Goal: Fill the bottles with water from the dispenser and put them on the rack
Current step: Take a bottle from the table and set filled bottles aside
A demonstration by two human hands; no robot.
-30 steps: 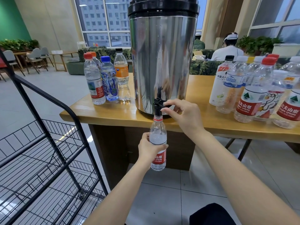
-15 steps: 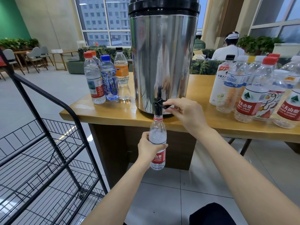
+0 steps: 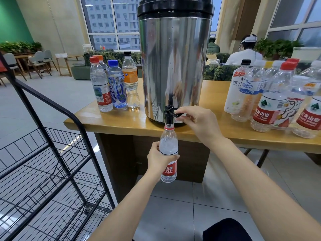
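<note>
A tall steel dispenser (image 3: 175, 70) with a black lid stands on the wooden table (image 3: 111, 123). Its black tap (image 3: 169, 113) juts over the front edge. My right hand (image 3: 196, 123) pinches the tap lever. My left hand (image 3: 160, 160) grips a clear bottle with a red label (image 3: 169, 145), held upright with its open neck right under the spout. Bubbling water stands high in its shoulder. The black wire rack (image 3: 52, 171) stands at the left.
Several capped bottles (image 3: 112, 84) stand left of the dispenser and a larger cluster of bottles (image 3: 276, 96) stands at the right end of the table. A seated person (image 3: 245, 53) is behind the table. Tiled floor lies below.
The water level in the held bottle has risen toward the neck. Both hands have stayed where they were.
</note>
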